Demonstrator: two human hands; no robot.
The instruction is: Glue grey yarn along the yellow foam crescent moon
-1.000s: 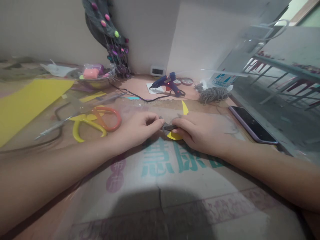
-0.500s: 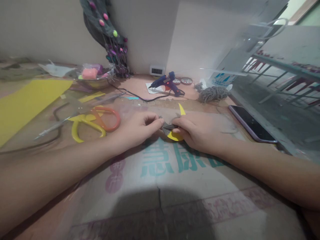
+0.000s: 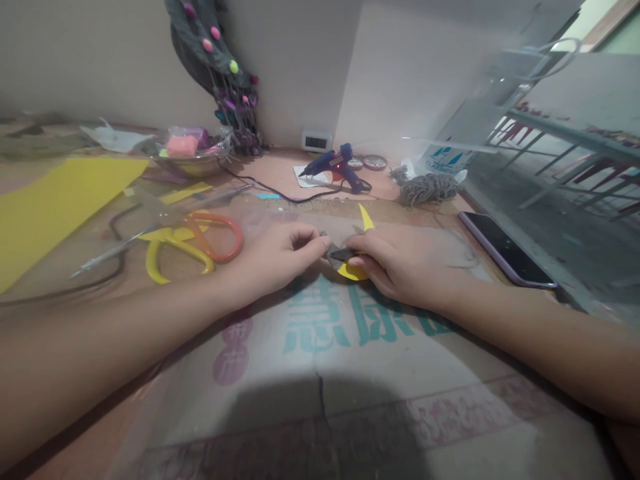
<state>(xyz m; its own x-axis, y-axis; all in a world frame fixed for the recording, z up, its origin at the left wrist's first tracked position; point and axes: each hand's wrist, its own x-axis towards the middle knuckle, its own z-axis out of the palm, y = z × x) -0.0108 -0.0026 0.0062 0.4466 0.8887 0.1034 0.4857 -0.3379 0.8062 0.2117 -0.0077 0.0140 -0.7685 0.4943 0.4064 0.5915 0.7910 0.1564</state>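
Observation:
Both my hands meet over a printed sack sheet [image 3: 320, 373] on the floor. My left hand [image 3: 277, 257] is closed in a pinch on one end of a small dark grey piece [image 3: 336, 254]. My right hand [image 3: 400, 263] pinches its other end together with a small yellow cut-out [image 3: 353, 272] lying under the fingers. A pointed yellow tip [image 3: 367, 218] sticks up behind my right hand.
Scissors with yellow and orange handles [image 3: 193, 243] lie to the left, beside a yellow sheet [image 3: 55, 200]. A blue glue gun [image 3: 335, 165] with its black cord, a bundle of grey yarn [image 3: 425, 189], a bowl of bits [image 3: 193, 153] and a phone [image 3: 505, 248] are further out.
The yellow cut-out has shifted a little under my right fingers. Both hands stay in the same place, pinching the small piece.

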